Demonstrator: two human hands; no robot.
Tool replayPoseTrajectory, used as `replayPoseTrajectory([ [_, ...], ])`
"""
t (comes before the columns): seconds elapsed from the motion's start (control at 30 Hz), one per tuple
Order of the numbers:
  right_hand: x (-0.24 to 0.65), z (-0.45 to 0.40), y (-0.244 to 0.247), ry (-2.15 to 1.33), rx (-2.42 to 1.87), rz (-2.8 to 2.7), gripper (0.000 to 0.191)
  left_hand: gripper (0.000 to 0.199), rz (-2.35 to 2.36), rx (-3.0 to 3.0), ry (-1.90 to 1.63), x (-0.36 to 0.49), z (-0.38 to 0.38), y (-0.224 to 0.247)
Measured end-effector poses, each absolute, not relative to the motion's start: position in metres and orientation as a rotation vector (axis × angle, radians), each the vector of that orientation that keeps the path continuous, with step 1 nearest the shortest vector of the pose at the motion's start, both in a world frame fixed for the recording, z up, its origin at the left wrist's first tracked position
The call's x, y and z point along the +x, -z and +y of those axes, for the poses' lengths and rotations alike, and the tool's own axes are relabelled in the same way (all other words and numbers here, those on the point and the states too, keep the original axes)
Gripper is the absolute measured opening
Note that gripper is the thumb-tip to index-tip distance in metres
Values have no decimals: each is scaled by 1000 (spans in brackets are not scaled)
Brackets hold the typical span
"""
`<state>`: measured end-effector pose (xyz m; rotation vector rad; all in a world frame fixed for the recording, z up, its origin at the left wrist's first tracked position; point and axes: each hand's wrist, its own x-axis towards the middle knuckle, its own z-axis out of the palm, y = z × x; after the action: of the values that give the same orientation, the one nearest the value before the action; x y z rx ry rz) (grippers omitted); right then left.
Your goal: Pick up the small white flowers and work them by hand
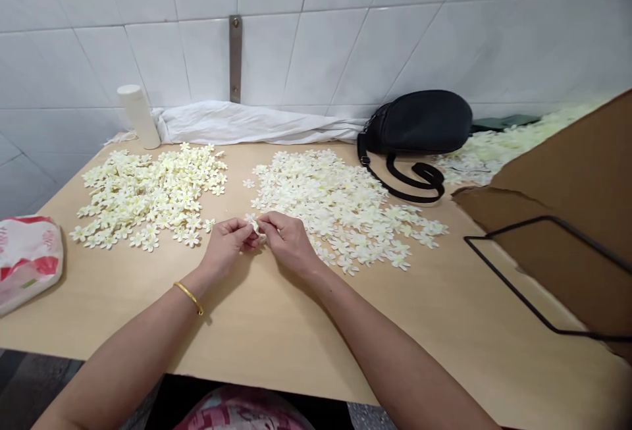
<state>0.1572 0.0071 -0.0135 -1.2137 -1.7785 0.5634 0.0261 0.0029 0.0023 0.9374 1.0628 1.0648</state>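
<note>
Between my two hands, at the middle of the table, is a small white flower (253, 222), partly covered by fingers. My left hand (231, 240) pinches it from the left, with a gold bangle on that wrist. From the right, my right hand (286, 238) closes its fingertips on the same flower. A pile of pale yellow-white flowers (148, 193) lies to the left of my hands. Another, wider pile of white flowers (326, 199) spreads behind and to the right of them.
A black bag (424, 120) with a strap, a white bottle (139, 117) and a white cloth (247, 123) lie along the tiled wall. At right are a cardboard box (577, 219), a black wire frame (518, 290) and more flowers (518, 147). A red-white packet (30, 259) is far left.
</note>
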Motion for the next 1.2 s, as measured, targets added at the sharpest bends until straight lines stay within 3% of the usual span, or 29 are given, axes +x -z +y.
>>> replayPoseTrajectory([
  [0.43,157,1,12,-296,-1051,-2046,20,12,1031,889,-1098,19,2,2],
  [0.67,158,4,16,-440,-1108,-1909,22,23,883,888,-1064,15,5,6],
  [0.87,155,2,15,-419,-1182,-1893,18,15,971,977,-1064,17,1,6],
  [1.2,156,5,14,-838,-1141,-1527,18,15,894,867,-1047,17,6,5],
])
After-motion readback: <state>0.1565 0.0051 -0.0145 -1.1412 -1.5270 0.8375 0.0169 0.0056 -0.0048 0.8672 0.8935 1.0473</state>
